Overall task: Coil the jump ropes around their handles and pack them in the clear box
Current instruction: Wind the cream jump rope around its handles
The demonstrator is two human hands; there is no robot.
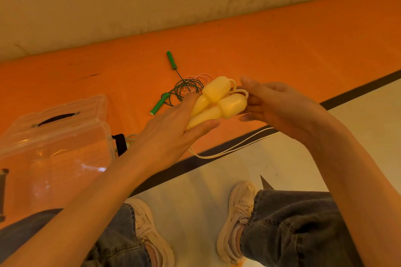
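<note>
Nearest the camera are the person's jeans-clad knees and pale sneakers [240, 219] on the light floor. Above them the left hand [173, 130] grips the narrow ends of two yellow handles [219, 102] held side by side, fingers and thumb curled round them. The right hand [280, 108] pinches the pale yellow rope [234, 147] where it leaves the bulbous handle ends, and the slack hangs down in a long loop toward the floor.

The handles look like smooth, hard moulded plastic, light and probably a little slippery, so the waist where the bulb narrows seems the surest place to hold. The rope is thin, limp and likely springy; it would want steady tension as it winds, or the turns may slide off the tapered ends.

To the left stands the clear box [54, 143], lid open, with black latches, on the orange mat [282, 45]. Further out on the mat lies a green jump rope [173, 91], loosely coiled with both green handles free, and under it a pinkish rope [199, 79], still to be wound.
</note>
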